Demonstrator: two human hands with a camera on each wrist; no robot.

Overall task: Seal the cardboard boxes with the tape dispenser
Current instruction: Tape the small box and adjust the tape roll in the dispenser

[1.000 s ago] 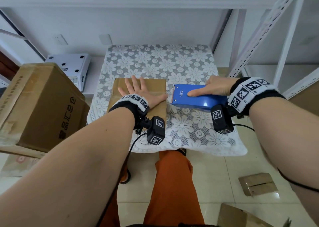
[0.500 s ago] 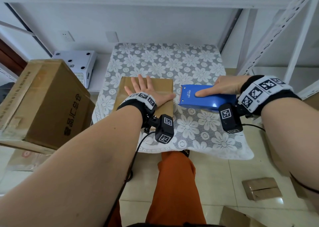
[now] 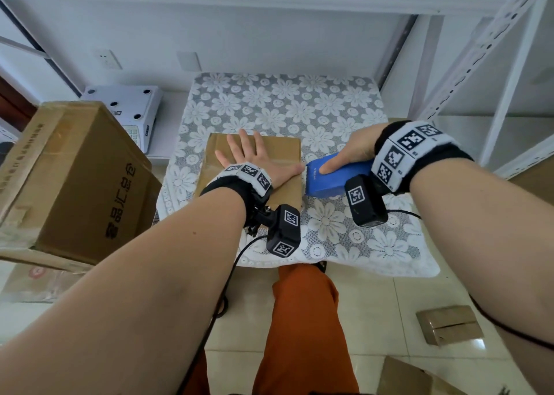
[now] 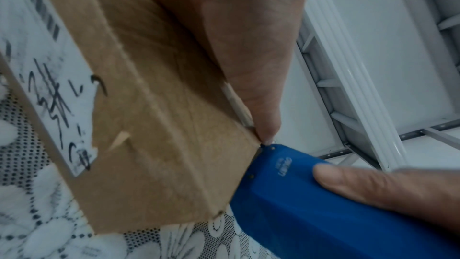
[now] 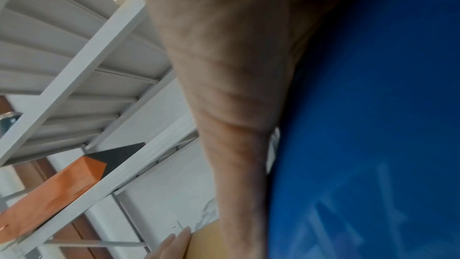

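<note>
Dispenser [image 3: 332, 176] has closed in; its nose now touches the box [image 3: 281, 148] edge on the counter [image 3: 329, 223]. Right hand [image 3: 350, 151] grasps it, left hand [image 3: 254, 160] lies flat, released, pinning the box. Press firmly, pull straight along the seam.

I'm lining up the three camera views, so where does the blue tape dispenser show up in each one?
Head: blue tape dispenser right of centre, its nose against the small cardboard box.
Left wrist: lower right, its nose at the box corner.
Right wrist: fills the right side.
Shared landmark: the right hand gripping it, with the index finger along its top.
</note>
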